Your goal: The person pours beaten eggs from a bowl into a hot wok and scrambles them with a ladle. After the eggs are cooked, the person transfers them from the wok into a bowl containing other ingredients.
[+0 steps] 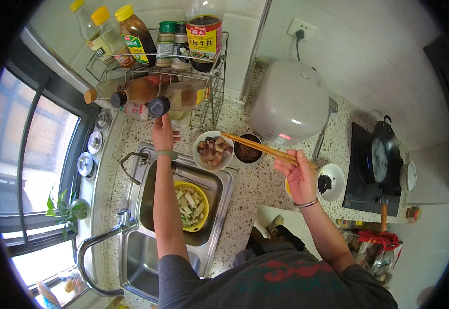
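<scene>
At eleven o'clock the left hand (163, 135) grips the black-capped bottle (180, 98) lying on the wire rack (215, 95). The right hand (299, 175) pinches wooden chopsticks (258, 147) over the white meat bowl (213, 150) on the speckled bench (255, 188). Yellow-capped bottles (113, 33) with yellow-green labels stand at twelve.

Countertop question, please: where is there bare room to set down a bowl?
Bare speckled counter lies between the sink and the right hand. It is crowded by the meat bowl, the dark bowl and the rice cooker.
</scene>
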The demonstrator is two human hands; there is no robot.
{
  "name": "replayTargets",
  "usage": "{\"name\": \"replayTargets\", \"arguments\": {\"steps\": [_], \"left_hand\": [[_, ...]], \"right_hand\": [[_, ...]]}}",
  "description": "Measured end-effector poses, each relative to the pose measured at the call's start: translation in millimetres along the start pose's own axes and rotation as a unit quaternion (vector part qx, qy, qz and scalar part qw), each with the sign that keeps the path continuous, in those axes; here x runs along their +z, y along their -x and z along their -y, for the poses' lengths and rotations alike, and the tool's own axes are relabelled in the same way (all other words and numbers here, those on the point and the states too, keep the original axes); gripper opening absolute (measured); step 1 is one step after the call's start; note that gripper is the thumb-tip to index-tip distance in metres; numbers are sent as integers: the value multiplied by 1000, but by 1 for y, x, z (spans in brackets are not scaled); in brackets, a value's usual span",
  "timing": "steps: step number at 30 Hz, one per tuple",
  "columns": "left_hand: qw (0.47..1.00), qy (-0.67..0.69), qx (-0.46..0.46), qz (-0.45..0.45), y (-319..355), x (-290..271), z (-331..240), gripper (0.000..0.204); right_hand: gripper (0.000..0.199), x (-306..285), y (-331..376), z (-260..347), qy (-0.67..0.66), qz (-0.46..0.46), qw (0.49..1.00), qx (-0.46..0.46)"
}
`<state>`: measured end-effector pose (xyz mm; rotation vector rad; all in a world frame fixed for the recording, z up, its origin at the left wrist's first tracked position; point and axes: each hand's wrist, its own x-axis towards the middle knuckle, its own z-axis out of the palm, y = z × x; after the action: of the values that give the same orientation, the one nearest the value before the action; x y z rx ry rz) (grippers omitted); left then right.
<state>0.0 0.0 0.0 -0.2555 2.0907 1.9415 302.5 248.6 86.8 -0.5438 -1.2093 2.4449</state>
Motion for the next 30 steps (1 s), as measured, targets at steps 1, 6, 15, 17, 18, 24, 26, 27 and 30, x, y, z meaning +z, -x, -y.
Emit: {"name": "replayTargets", "arguments": {"steps": [1,6,15,17,18,24,26,27,30], "left_hand": [[1000,11,4,-2,2,-2,-1,56],[985,-3,148,-89,40,2,-7,50],[960,118,-66,247,239,99,108,31],[933,96,-131,322,271,132,157,45],[919,84,-159,350,281,147,171,55],[870,130,-295,372,297,211,159,63],[868,153,-300,366,300,221,170,55],[870,171,-292,359,296,225,176,56],[887,187,-258,335,291,226,177,59]], "right_hand": [[37,0,0,0,-2,-3,1000,1],[37,-11,7,15,-8,-25,999,-23],[30,-92,63,69,118,-155,972,-129],[27,-105,78,72,182,-197,955,-123],[27,-116,87,71,227,-210,945,-104],[17,-159,124,53,316,-210,923,-60],[17,-166,130,50,338,-201,916,-84],[19,-168,129,50,316,-186,926,-90],[21,-163,135,68,349,-134,919,-123]]}}
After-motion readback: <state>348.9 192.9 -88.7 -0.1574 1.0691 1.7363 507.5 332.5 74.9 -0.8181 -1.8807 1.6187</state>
